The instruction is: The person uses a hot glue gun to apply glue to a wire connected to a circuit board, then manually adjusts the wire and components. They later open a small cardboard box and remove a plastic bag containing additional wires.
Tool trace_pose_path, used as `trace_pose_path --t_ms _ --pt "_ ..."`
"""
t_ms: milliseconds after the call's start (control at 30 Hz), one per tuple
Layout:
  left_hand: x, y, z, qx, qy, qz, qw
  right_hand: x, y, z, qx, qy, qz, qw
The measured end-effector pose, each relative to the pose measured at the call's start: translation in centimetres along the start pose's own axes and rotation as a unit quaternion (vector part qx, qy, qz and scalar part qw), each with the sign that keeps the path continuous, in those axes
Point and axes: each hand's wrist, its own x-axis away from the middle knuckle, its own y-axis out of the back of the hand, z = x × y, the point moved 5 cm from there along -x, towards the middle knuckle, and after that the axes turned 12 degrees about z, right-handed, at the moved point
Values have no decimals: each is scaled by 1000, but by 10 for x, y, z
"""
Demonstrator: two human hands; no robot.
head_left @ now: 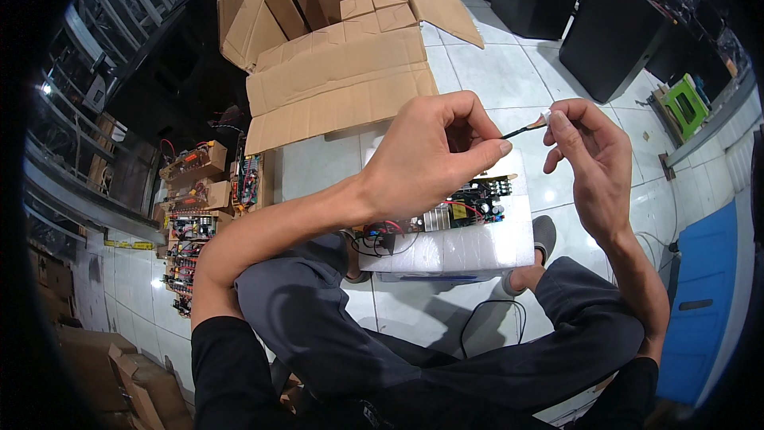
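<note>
A short black cable [521, 131] with a small white plug [544, 118] at its right end is stretched between my hands. My left hand [434, 147] pinches the black cable between thumb and fingertips. On the other side, my right hand [589, 151] grips the white plug between thumb and forefinger. Below my left hand, a circuit board [477, 205] with red and black wires lies on a white foam block [446, 251] between my knees. My left hand and wrist cover part of the board.
An open cardboard carton [342, 76] full of small brown boxes stands ahead. Several circuit boards [191, 227] are stacked on the left. Black cabinets [613, 32] stand at the far right, near a green stool [686, 103]. A blue panel [704, 302] is at right; a loose black cable [493, 302] lies on the floor.
</note>
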Motion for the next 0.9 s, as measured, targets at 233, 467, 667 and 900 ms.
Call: trace_pose_path --t_ms 233,467,667,900 --pt "1 0 -1 -1 -2 2 1000 -2 -1 -9 -82 -38 15 996" --pt "0 -1 -2 5 -3 3 1000 -4 -4 -17 -186 -75 59 978" --pt "1 -2 -4 15 -8 -3 1000 -5 -8 -18 -224 -98 62 968" --pt "0 -3 -4 12 -31 -13 999 -5 -8 -20 -213 -109 60 969"
